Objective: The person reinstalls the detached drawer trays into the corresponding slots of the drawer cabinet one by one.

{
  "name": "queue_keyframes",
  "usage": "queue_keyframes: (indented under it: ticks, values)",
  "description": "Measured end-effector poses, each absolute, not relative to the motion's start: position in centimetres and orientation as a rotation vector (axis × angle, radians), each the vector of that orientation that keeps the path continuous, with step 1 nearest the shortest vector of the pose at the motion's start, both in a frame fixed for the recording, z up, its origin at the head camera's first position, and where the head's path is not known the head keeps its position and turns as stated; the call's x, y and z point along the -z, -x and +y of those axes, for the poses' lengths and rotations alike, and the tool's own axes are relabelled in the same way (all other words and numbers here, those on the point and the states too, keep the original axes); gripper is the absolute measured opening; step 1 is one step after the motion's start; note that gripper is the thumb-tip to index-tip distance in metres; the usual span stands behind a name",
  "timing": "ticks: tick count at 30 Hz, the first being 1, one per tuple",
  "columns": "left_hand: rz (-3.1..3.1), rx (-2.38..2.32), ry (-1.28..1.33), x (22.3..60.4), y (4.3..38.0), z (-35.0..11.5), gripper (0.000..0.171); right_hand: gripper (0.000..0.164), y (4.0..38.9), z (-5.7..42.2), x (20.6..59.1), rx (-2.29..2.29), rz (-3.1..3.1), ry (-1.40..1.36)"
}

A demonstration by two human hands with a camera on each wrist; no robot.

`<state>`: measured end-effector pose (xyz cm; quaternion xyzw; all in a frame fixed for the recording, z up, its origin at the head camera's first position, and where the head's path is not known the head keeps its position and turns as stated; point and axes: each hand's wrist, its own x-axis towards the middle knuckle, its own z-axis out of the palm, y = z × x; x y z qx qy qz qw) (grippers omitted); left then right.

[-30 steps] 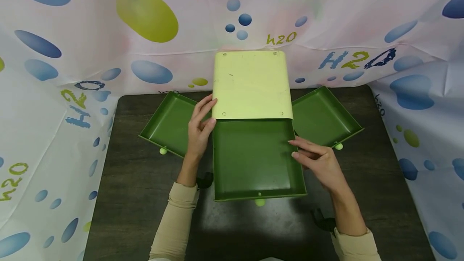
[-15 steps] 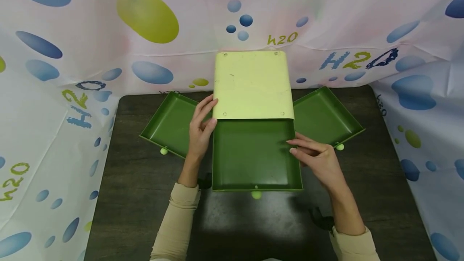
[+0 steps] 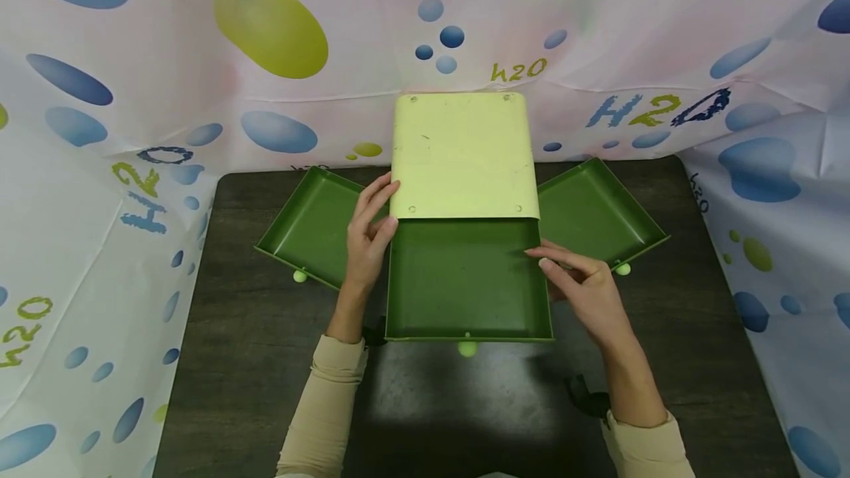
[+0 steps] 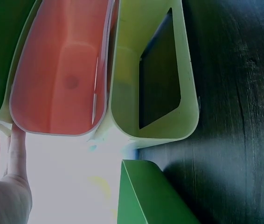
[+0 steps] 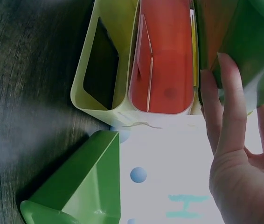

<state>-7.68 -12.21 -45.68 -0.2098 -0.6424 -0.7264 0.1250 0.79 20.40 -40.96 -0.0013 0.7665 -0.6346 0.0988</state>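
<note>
A pale yellow drawer unit [image 3: 465, 153] stands at the middle of the far side of the dark, wood-grained counter [image 3: 710, 360], close to the white backdrop [image 3: 372, 28] printed with blue and green spots and "H2O" lettering. From its top level a green front drawer [image 3: 465, 286] juts toward the near side, its far end under the unit's top panel and its light green knob [image 3: 468, 349] facing near. The left hand [image 3: 367, 238] rests against the left side of the unit, fingers fairly straight and slightly spread, the thumb by the near corner. The right hand [image 3: 584, 282] holds the right wall of the front drawer, index finger and thumb at the rim and other fingers against its outside; how firmly they press is hard to judge, since the drawer covers part of them. Both wrist views show a red compartment [image 4: 59, 88] below that drawer and, lowest, by the counter, a yellow compartment [image 4: 125, 88] with a dark cut-out. Two more green drawers lie angled on the counter, the left drawer [image 3: 308, 227] and the right drawer [image 3: 591, 220], each with a light green knob at its near side. The person's beige sleeves [image 3: 315, 419] reach in from the near side.
</note>
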Motion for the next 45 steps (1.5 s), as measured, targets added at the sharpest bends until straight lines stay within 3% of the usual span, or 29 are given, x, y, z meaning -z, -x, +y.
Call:
queue_keyframes:
  ticks: [7, 20, 29, 38, 42, 45]
  values:
    - [-1.907, 2.093, 0.572, 45.6, 7.6, -12.2, 0.059, 0.036, -1.0, 21.2, 40.7, 1.807, 2.230, 0.166]
    - [-1.872, 2.119, 0.600, 45.7, 7.7, -12.1, 0.055, 0.061, -0.7, 21.5, 41.0, 1.753, 2.137, 0.331]
    - [-1.872, 2.124, 0.587, 45.8, 7.6, -12.1, 0.052, 0.103, 0.1, 22.5, 41.4, 1.736, 1.828, 0.490]
    - [-1.872, 2.125, 0.568, 45.6, 7.5, -12.2, 0.050, 0.125, -0.2, 22.0, 41.1, 1.753, 1.717, 0.484]
    - [-1.863, 2.129, 0.583, 45.5, 7.5, -12.2, 0.045, 0.123, -0.3, 21.9, 40.9, 1.747, 1.750, 0.471]
    - [-1.858, 2.131, 0.587, 45.4, 7.5, -12.1, 0.044, 0.112, -0.3, 22.0, 40.8, 1.745, 1.855, 0.462]
